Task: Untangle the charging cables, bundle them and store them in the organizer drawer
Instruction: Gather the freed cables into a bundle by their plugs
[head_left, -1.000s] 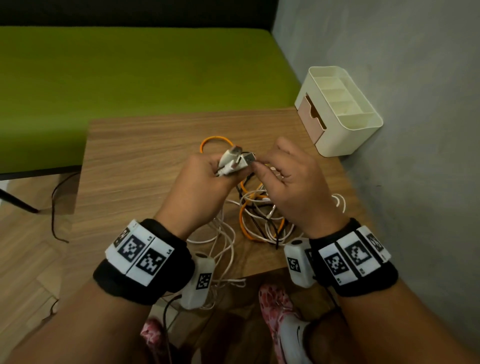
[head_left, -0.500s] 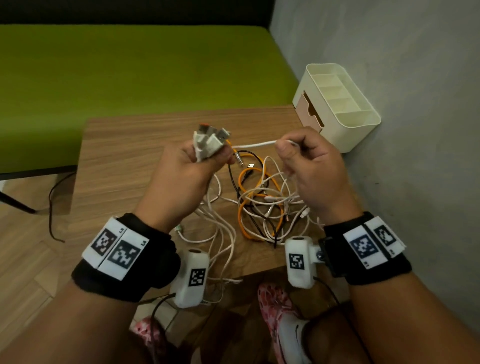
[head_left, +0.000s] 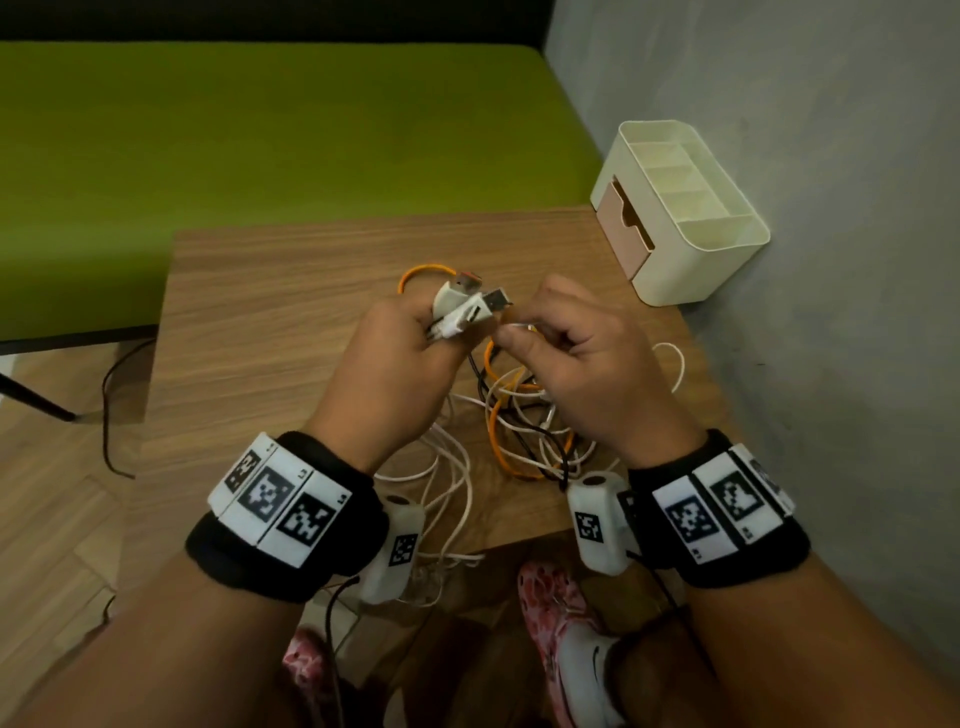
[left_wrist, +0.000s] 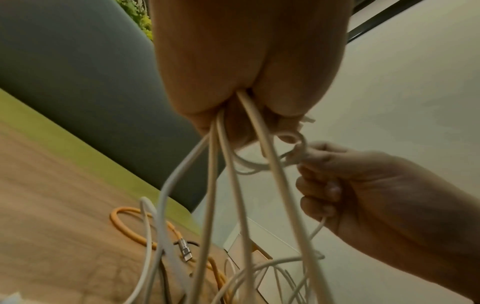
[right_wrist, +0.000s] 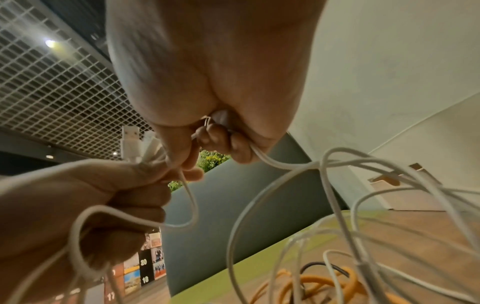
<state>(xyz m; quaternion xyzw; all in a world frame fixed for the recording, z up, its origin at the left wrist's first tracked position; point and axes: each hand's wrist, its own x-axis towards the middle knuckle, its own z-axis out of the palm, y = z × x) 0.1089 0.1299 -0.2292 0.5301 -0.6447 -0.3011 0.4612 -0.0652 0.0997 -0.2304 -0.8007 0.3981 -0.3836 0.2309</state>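
Cable tangle (head_left: 524, 415) lies at the tabletop's (head_left: 291, 312) near edge, below both hands. Left hand (head_left: 400, 364) grips the collected plug ends (head_left: 467, 306); right hand (head_left: 582, 353), just beside, pinches one white cable (right_wrist: 272, 162) trailing down into the tangle. Organizer (head_left: 680, 218), drawer closed, occupies the far right corner, nearer the right hand.

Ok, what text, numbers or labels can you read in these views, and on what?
"20": on a dark wall panel in the background of the right wrist view.
"18": on the panel below it.
"17": probably, on a lower panel; it is blurred.
The corner labels on the wristband markers are too small to read.
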